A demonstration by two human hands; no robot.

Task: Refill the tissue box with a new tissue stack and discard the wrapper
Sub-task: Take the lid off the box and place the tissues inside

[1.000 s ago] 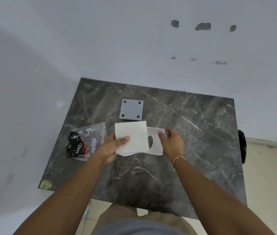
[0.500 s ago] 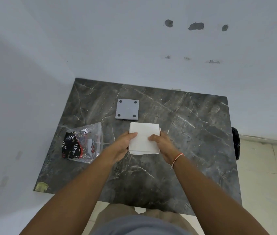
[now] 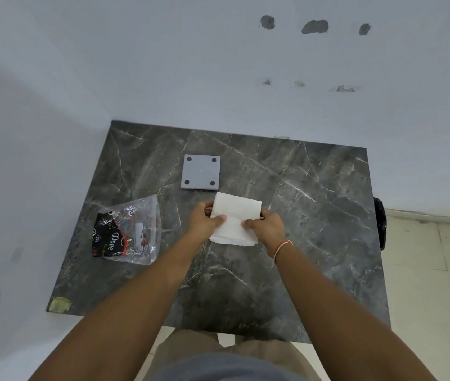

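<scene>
A white tissue stack (image 3: 235, 215) lies at the middle of the dark marble table (image 3: 314, 215), bent across its middle. My left hand (image 3: 206, 220) grips its left edge with the thumb on top. On the right edge sits my right hand (image 3: 266, 225), thumb pressing the top as well. The white box shell seen earlier is hidden under the stack and hands. A grey square panel with four dark feet (image 3: 201, 172) lies just behind the stack. The clear plastic wrapper with black and red print (image 3: 126, 232) lies flat to the left.
White walls close the table in at the back and left. A tiled floor (image 3: 433, 270) and a black bag (image 3: 380, 224) are at the table's right edge. A yellowish sticker (image 3: 59, 304) marks the near left corner.
The stack moved right, over the white box shell, which is now covered. My right hand came onto the stack's right edge, and both thumbs now press and bend it.
</scene>
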